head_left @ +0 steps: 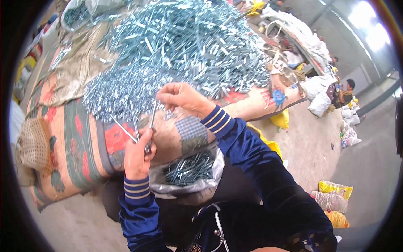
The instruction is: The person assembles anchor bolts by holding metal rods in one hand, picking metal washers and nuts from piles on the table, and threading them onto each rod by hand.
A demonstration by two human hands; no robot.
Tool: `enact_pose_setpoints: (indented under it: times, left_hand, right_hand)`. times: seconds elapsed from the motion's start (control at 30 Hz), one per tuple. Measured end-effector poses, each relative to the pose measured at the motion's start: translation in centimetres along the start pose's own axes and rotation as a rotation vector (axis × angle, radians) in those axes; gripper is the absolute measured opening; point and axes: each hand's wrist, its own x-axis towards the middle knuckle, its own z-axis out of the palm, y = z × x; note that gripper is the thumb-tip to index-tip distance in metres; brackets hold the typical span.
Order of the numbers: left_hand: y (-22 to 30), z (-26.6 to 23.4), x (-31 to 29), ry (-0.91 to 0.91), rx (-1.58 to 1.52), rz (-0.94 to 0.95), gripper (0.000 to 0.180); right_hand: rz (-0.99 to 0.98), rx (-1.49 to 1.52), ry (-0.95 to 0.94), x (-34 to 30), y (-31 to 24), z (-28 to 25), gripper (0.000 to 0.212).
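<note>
Metal rods [134, 119] are gripped in the left hand [140, 156], near a heap of small parts [119, 88]. Whether one tip is pinched by the right hand [180, 98] cannot be told. Rod-end work seems in hand; steadied rods are called for.

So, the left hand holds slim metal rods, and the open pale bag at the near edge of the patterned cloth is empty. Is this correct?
Not quite: the bag is not empty. The head view shows thin metal pieces inside it. The left hand does hold slim metal rods.
</note>
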Motion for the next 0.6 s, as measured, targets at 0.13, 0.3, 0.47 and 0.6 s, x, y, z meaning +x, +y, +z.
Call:
enact_pose_setpoints:
  times: [0.13, 0.3, 0.47, 0.6]
  left_hand:
    - [-0.4, 1.0, 0.0, -0.05, 0.032, -0.043, 0.015]
    - [-0.6, 2.3, 0.1, -0.068, 0.065, -0.049, 0.018]
    - [-1.3, 2.8, 0.5, -0.03, -0.007, 0.024, 0.023]
    - [-1.4, 3.6, 0.7, 0.044, -0.057, 0.076, 0.026]
  right_hand:
    - [0.035, 0.042, -0.062, -2.1, -2.2, -1.0, 0.02]
    - [0.068, 0.034, -0.069, -3.2, -2.6, -2.1, 0.018]
    - [0.084, 0.081, -0.013, -3.3, -1.4, -0.8, 0.014]
    - [-0.022, -0.104, -0.093, -3.8, 1.9, 2.5, 0.016]
